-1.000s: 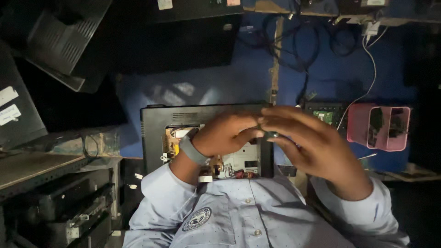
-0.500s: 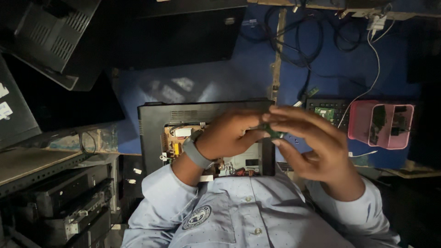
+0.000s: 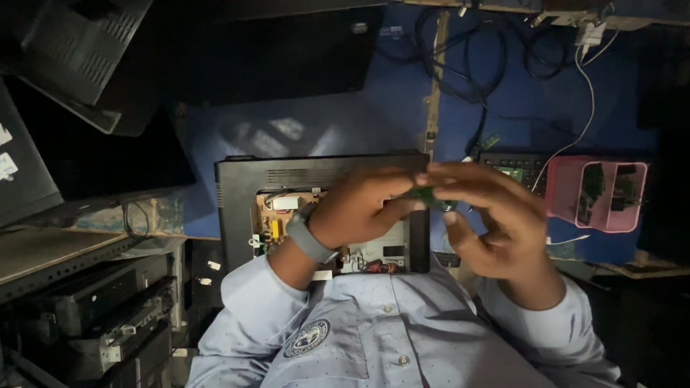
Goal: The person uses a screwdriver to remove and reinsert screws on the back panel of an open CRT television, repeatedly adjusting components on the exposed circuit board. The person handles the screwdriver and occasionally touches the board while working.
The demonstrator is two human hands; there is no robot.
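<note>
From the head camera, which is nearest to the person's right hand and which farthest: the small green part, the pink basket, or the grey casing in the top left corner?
Ranked from the right hand:
1. Small green part: pinched at its fingertips, between both hands.
2. Pink basket: just to the hand's right, on the blue surface.
3. Grey casing: far off in the top left corner, beyond the left hand and the opened black device.

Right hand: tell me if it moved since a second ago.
No. The right hand stays at the right edge of the black casing, holding the green part.

A dim room — blue wall (image 3: pixel 338 122) hung with black cables (image 3: pixel 496 50), dark metal shelves (image 3: pixel 79 302) alongside.
</note>
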